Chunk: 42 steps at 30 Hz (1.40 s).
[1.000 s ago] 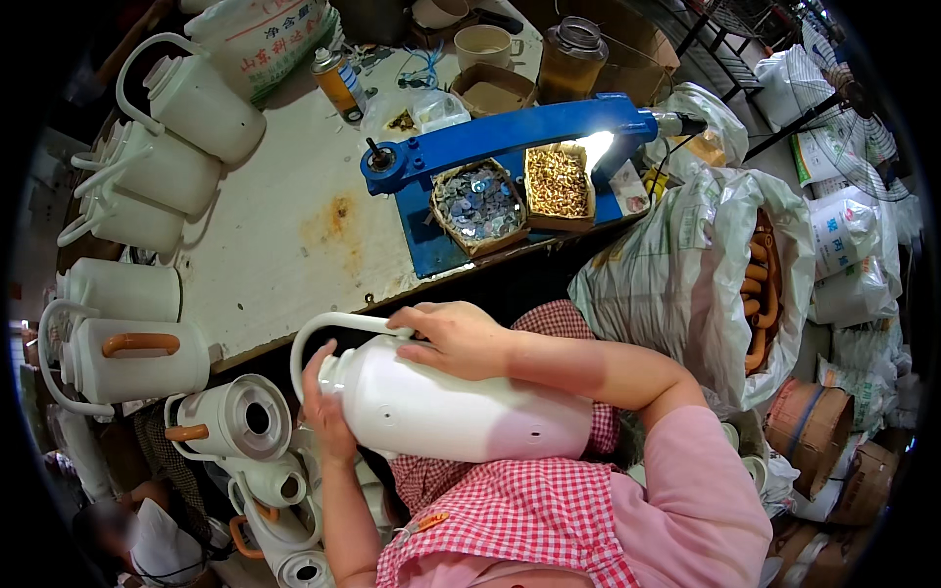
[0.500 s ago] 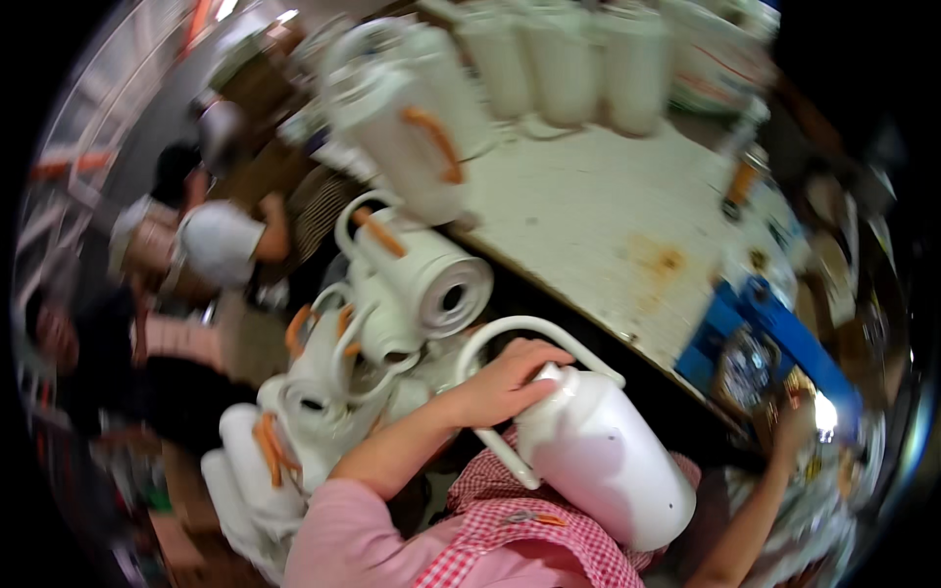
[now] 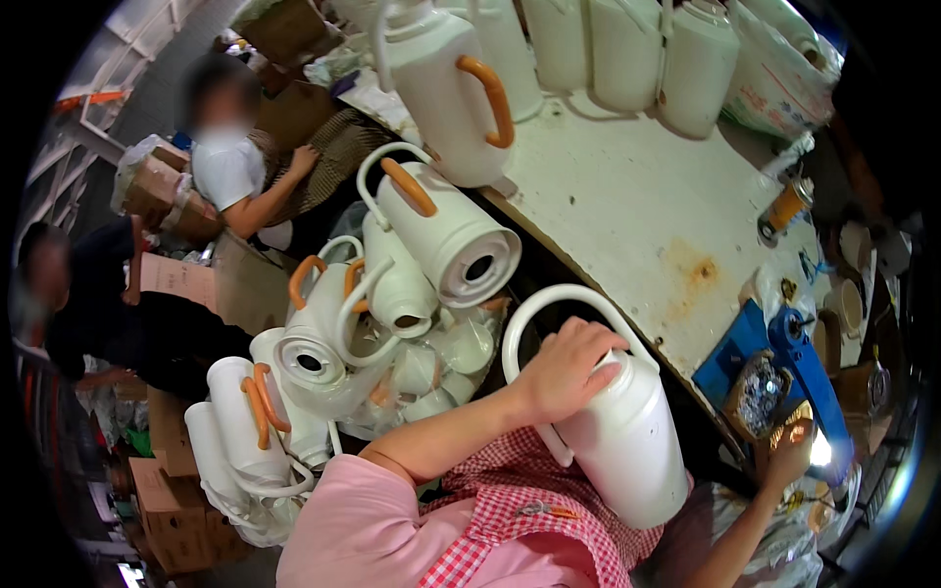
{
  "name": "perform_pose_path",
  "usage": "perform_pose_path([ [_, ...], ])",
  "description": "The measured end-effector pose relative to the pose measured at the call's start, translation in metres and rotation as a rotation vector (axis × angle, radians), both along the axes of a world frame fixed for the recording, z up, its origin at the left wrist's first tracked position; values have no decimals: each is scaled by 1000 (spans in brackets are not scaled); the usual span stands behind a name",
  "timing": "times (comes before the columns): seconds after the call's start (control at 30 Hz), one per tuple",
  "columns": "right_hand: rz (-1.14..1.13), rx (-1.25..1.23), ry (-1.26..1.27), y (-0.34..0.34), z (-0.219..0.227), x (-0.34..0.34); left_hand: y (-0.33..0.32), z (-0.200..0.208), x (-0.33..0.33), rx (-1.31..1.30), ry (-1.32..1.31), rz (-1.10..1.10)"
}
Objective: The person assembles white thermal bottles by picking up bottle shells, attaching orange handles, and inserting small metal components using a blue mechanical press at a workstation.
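Glossy white plastic, by the look of it: white thermos jug (image 3: 637, 451) lying tilted across the lap between four and five o'clock, neck up toward twelve, base down toward five. Probably light and stiff for its bulk, slick along that smooth wall, more likely to scuff or dent than to crack. Best place to grab, in all likelihood: the narrowed neck; maybe less so the bail handle (image 3: 564, 292), arching out toward eleven from the neck and possibly free to swing. Left hand (image 3: 573, 372) clasped over the neck end, with checked apron (image 3: 510, 465) under the body. Right hand (image 3: 789, 451) way over at four, just beside the bright lamp (image 3: 821, 451); can't tell whether holding anything, too much glare. Grey metal discs (image 3: 760, 392) near that hand, blue metal arm (image 3: 809, 372) running past. Pale worktable (image 3: 608, 216) from twelve round to three, scuffed, with rusty stain (image 3: 704, 272); orange spray can (image 3: 787, 208) at half past two, standing jugs (image 3: 698, 69) between twelve and one. Pile of orange-handled jugs (image 3: 451, 225) from eight to near twelve. Cluttered workshop beyond: co-workers at nine (image 3: 98, 314) and ten (image 3: 225, 171), cartons (image 3: 172, 519) at eight.
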State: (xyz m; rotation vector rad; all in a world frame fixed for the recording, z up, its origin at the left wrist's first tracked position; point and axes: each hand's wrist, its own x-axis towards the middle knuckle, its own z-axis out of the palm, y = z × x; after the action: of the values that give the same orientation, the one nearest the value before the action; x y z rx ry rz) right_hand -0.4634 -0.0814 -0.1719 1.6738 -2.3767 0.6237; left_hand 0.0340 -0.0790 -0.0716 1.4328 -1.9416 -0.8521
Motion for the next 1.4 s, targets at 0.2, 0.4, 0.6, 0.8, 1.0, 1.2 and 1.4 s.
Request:
perform_pose_path([
  [0.2, -90, -298, -332, 20, 38, 54, -20, -15, 9, -98, 10, -1],
  [0.4, 270, -570, -1017, -35, 126, 132, -19, -14, 11, 32, 98, -32],
  [0.6, 475, -488, -1044, -95, 148, 144, -18, -14, 1, 10, 93, -62],
  [0.8, 528, -331, -1041, -100, 148, 148, -15, -8, 6, 12, 97, -48],
  [1.0, 488, -204, -825, -104, 163, 150, -17, -10, 8, -5, 100, -63],
  [1.2, 480, -209, -852, -104, 158, 144, -16, -9, 5, -5, 109, -60],
  [1.4, 437, -386, -900, -84, 151, 159, -16, -7, 6, 7, 51, -73],
])
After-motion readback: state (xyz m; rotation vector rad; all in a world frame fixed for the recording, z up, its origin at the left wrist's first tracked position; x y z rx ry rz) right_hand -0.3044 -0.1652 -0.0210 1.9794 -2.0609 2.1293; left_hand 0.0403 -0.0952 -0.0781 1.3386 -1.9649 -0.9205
